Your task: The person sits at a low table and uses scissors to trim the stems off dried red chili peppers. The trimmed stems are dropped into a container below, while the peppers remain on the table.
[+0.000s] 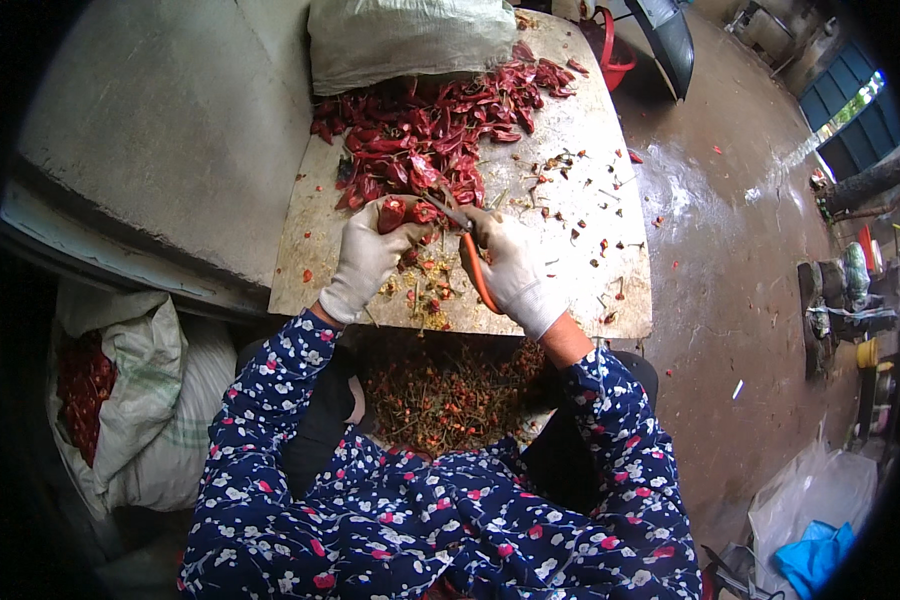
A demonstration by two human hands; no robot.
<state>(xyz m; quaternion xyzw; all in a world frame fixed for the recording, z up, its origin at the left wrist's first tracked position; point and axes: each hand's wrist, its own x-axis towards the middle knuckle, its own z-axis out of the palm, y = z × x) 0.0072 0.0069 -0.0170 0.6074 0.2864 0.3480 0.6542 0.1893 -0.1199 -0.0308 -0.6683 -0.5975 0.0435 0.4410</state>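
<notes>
My left hand (pixel 365 255), in a pale glove, is closed on a dried red pepper (pixel 394 212), with another red piece beside it near the blades. My right hand (pixel 505 270), also gloved, grips scissors (pixel 480 270) with orange handles, their metal blades at the peppers in my left hand. Beyond them a heap of dried red peppers (pixel 390 140) covers the back of a worn pale board (pixel 590 290). Cut stems and seeds are scattered over the board.
A woven sack (pixel 415 35) lies at the board's far end; open sacks (pixel 140 400) with peppers stand lower left. A wall (pixel 160 120) is at left. A pile of stems (pixel 445 395) lies below the board. A red basket (pixel 615 65) and assorted items line the right side.
</notes>
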